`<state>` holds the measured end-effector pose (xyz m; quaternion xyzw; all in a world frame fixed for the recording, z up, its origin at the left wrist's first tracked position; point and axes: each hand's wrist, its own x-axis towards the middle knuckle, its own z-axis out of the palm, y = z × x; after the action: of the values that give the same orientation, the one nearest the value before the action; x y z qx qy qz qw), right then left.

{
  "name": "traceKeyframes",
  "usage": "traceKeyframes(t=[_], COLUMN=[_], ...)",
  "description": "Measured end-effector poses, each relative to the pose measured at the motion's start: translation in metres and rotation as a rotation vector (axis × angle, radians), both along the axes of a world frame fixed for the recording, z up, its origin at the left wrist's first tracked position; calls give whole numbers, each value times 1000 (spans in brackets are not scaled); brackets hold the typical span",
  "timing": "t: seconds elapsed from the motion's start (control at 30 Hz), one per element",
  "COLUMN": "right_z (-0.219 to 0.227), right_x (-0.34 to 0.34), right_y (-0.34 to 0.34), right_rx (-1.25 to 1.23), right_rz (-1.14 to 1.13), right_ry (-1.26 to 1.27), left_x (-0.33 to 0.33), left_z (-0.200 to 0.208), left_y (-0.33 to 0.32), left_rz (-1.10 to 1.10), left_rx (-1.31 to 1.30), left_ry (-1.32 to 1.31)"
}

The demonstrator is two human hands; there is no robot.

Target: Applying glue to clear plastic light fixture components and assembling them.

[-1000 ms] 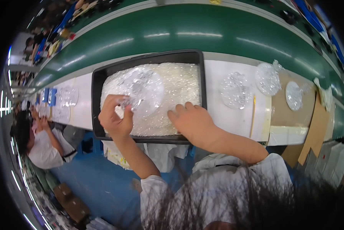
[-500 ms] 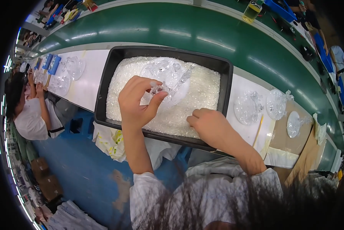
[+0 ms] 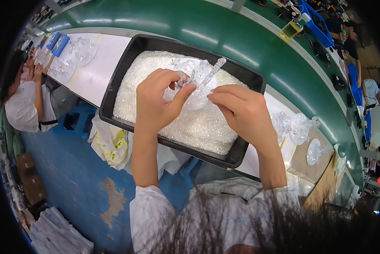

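A black rectangular tray (image 3: pixel 107 108) holds a bed of small clear-white beads (image 3: pixel 132 84). On the beads sits a round clear ornament (image 3: pixel 204 84) with upright transparent parts, one of them a rod slanting up to the far right. My left hand (image 3: pixel 156 97) is closed, thumb and fingers pinching a clear knobbly part of this ornament. Just right of the ornament's edge, my right hand (image 3: pixel 245 112) has thumb and fingertips pressed together; whatever they hold is too small to make out.
Right of the tray are several clear ornaments (image 3: pixel 300 129) on the bench and a brown board (image 3: pixel 302 156). A green surface (image 3: pixel 156 25) runs behind. At far left a person (image 3: pixel 26 101) works near blue blocks (image 3: pixel 60 45) and more clear pieces (image 3: pixel 84 51). A white bag (image 3: pixel 109 142) hangs below the tray.
My right hand has moved from the tray's near right side up to the ornament's right edge. My left hand stays on the clear part. The whole view has turned and shifted somewhat.
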<state>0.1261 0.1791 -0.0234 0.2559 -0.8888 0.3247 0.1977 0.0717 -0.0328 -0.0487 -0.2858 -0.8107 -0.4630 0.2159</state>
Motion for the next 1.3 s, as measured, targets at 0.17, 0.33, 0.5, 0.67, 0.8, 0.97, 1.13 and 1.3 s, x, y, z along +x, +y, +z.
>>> traceKeyframes(t=[0.17, 0.33, 0.5, 0.67, 0.8, 0.97, 1.13, 1.3], right_z=[3, 2, -3, -5, -11, -11, -11, -9], right_x=[-5, -9, -14, -19, -24, -25, -22, -2], right_y=[-1, -1, 0, 4, 4, 3, -1, 13], right_rx=[43, 59, 42, 49, 3, -30, -176, -30], right_rz=[-25, -72, -57, -112, -130, -144, -246, -277], right_ry=[14, 63, 64, 62, 127, 121, -88, -112], left_x=[0, 0, 0, 1, 0, 0, 0, 1], left_z=[-1, -2, -2, -1, -1, -1, -1, -2], left_y=[0, 1, 2, 0, 1, 0, -1, -4], left_rz=[2, -5, -9, -7, -23, -30, -31, -20], left_rx=[11, 32, 39, 33, 51, 67, 90, 121], left_ry=[5, 10, -9, -9, -15, -30, -46, -55])
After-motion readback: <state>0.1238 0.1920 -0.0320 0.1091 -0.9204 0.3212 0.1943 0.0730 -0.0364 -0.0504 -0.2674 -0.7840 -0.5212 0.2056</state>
